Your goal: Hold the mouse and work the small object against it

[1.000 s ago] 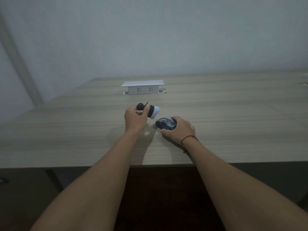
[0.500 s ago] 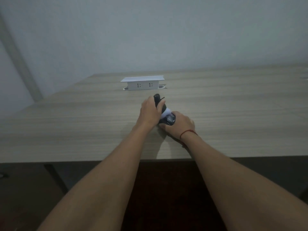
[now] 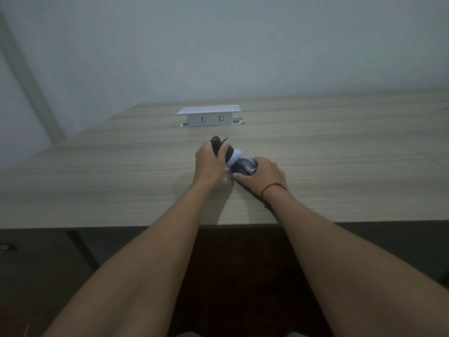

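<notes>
So the left hand point(image 3: 210, 164) has its fingers wrapped tight round a small black tool with a white head point(image 3: 226, 153), a little brush or cleaning gadget by the look of it. The black end pokes up and away past the knuckles, with a thin black loop or strap sticking out of it. The white head points down to the right of that hand and sits right against the computer mouse point(image 3: 245, 166), touching its top as far as I can tell.

The right hand point(image 3: 263, 172) is curled round the dark mouse from the near and right side, thumb along the near edge, fingers hidden over the far side. It's clamped on it and pins it to the worktop point(image 3: 97, 186). There's a white "W" visible on the mouse shell just by the fingers. A thin red string point(image 3: 273, 187) goes round that wrist.

The two hands are basically next to each other, with the mouse and the white head squeezed in between them. Both are a bit back from the near edge of the wood-grain worktop.

Further out, well beyond the left hand's knuckles, a white pop-up socket box point(image 3: 209, 116) stands on the worktop with two outlets facing this way. A plain pale wall point(image 3: 243, 45) is behind it.
</notes>
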